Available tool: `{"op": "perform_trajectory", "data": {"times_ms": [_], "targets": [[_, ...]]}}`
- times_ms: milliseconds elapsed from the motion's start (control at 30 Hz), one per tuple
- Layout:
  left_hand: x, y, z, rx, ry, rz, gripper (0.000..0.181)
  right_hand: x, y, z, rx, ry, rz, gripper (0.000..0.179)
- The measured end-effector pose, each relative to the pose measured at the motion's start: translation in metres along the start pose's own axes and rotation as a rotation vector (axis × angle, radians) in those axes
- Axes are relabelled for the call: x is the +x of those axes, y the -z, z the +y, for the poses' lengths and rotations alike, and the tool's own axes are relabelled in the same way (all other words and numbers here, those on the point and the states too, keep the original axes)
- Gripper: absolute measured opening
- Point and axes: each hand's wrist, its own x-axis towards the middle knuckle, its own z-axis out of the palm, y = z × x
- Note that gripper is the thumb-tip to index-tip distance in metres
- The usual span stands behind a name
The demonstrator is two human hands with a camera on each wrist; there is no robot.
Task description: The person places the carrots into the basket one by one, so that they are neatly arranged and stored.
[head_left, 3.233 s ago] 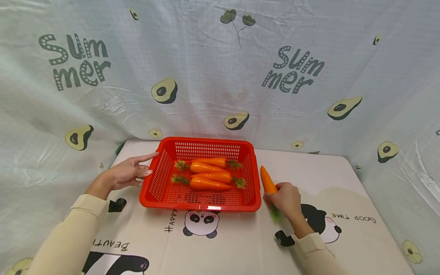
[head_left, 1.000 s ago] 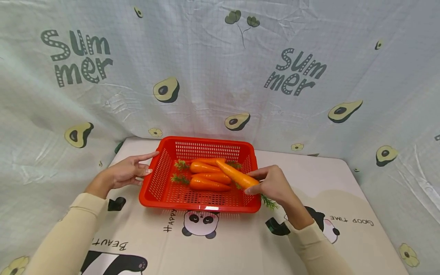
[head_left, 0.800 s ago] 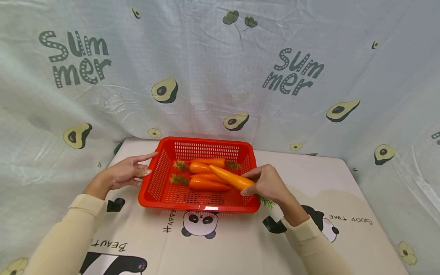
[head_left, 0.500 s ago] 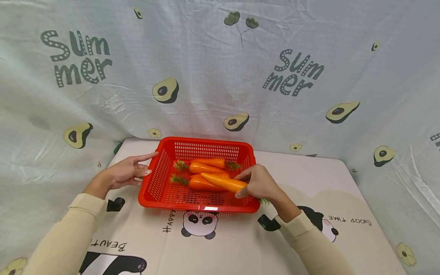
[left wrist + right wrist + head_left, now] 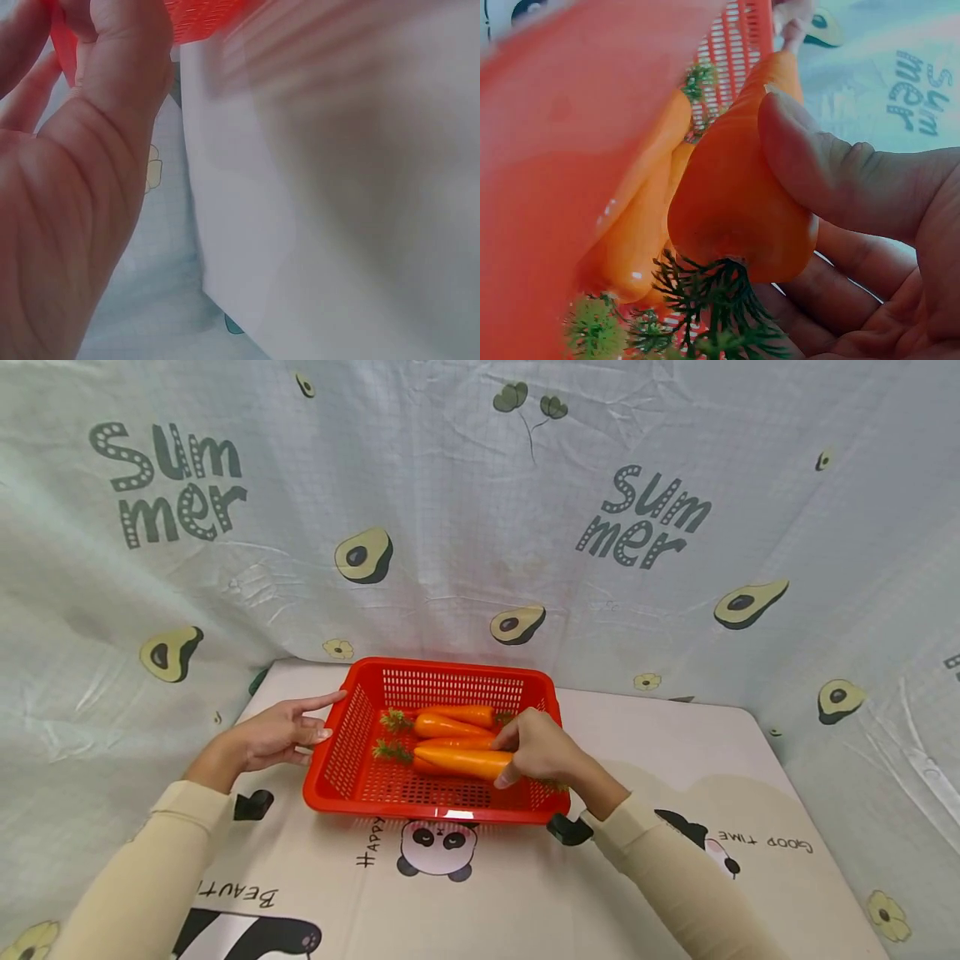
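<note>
A red plastic basket [image 5: 431, 814] with slotted walls holds several orange carrots [image 5: 453, 723] with green leafy tops. My left hand [image 5: 281, 735] is at the basket's left rim, its index finger stretched along the edge and the thumb on the rim; the red edge shows between thumb and fingers in the left wrist view. My right hand [image 5: 543, 747] grips another carrot [image 5: 461, 761] near its thick end, low over the others inside the basket. In the right wrist view, my thumb presses one side of this carrot [image 5: 735, 195], with the fingers behind it and its green leaves [image 5: 720, 300] hanging below.
A pale tablecloth [image 5: 510, 893] with panda prints lies under the basket. Behind the table hangs a light curtain [image 5: 450, 485] with avocado prints. A black wrist-worn piece [image 5: 568, 829] by the right cuff is close to the basket's front right corner.
My right hand has lifted the carrot from the table right of the basket, carried it over the right rim and lowered it leftward among the others. My left hand and the basket stay put.
</note>
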Motion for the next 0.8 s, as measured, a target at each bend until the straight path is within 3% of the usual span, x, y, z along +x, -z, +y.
{"op": "perform_trajectory", "data": {"times_ms": [333, 800], "targets": [[-0.001, 0.000, 0.001, -0.004, -0.001, -0.010, 0.085, 0.018, 0.000, -0.010, -0.067, -0.018, -0.097, 0.039], [0.001, 0.001, 0.001, 0.007, 0.000, -0.012, 0.085, 0.043, -0.005, -0.003, 0.010, -0.122, -0.254, 0.036]]}}
